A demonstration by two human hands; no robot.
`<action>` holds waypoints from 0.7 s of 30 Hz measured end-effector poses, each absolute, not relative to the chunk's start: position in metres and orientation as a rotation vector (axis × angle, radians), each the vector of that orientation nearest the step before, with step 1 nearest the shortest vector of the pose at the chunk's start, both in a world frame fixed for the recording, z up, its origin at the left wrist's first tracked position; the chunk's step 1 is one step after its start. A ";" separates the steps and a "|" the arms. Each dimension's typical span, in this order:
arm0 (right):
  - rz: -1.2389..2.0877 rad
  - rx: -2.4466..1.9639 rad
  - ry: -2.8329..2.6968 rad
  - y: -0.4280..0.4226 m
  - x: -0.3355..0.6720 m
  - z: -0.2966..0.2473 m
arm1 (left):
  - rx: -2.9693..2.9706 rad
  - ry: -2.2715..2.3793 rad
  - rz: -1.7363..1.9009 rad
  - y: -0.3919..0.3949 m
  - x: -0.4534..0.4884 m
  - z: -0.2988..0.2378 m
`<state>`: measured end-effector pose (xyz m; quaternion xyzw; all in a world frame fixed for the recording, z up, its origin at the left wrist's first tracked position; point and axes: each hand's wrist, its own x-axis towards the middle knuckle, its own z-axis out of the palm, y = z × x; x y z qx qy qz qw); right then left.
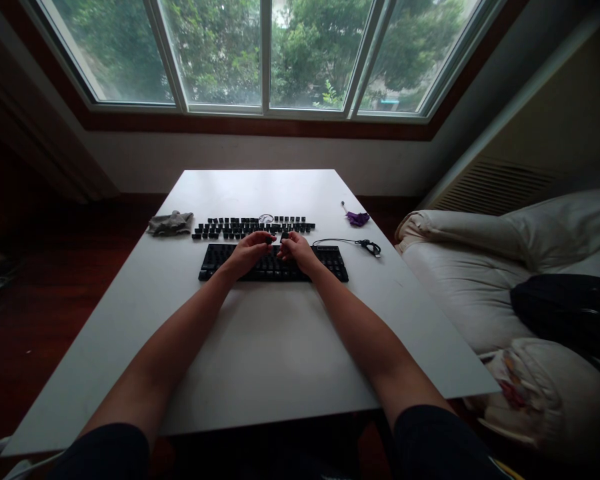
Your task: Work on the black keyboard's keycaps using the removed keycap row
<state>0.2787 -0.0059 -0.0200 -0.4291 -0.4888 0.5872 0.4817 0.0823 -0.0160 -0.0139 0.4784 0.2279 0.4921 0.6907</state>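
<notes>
A black keyboard (325,261) lies across the middle of the white table (260,360). Behind it, loose black keycaps (230,228) are laid out in rows. My left hand (247,252) hovers over the keyboard's middle, fingers pinched on a small black keycap (269,240). Close beside it, my right hand (296,250) is pinched too, with another small black keycap (284,236) at its fingertips. The two hands almost touch above the keys.
A grey cloth (170,223) lies at the left of the keycap rows. A black cable (360,243) runs from the keyboard's right end. A purple object (356,217) sits further back right. White bedding (505,267) with a dark item lies right of the table.
</notes>
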 end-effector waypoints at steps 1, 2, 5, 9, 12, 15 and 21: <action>1.431 -1.047 -1.193 -0.006 0.279 -0.020 | 1.062 0.497 1.094 -0.017 0.084 -0.013; 1.430 -1.048 -1.195 -0.006 0.279 -0.021 | 1.056 0.485 1.089 -0.019 0.086 -0.012; 1.431 -1.045 -1.197 -0.005 0.279 -0.021 | 1.057 0.462 1.084 -0.021 0.089 -0.010; 1.431 -1.049 -1.209 -0.005 0.279 -0.021 | 1.078 0.464 1.079 -0.021 0.089 -0.009; 1.428 -1.060 -1.211 -0.006 0.279 -0.020 | 1.095 0.470 1.064 -0.021 0.089 -0.009; 1.424 -1.069 -1.206 -0.007 0.279 -0.019 | 1.102 0.472 1.065 -0.021 0.089 -0.011; 1.428 -1.080 -1.205 -0.007 0.278 -0.018 | 1.090 0.475 1.052 -0.020 0.089 -0.013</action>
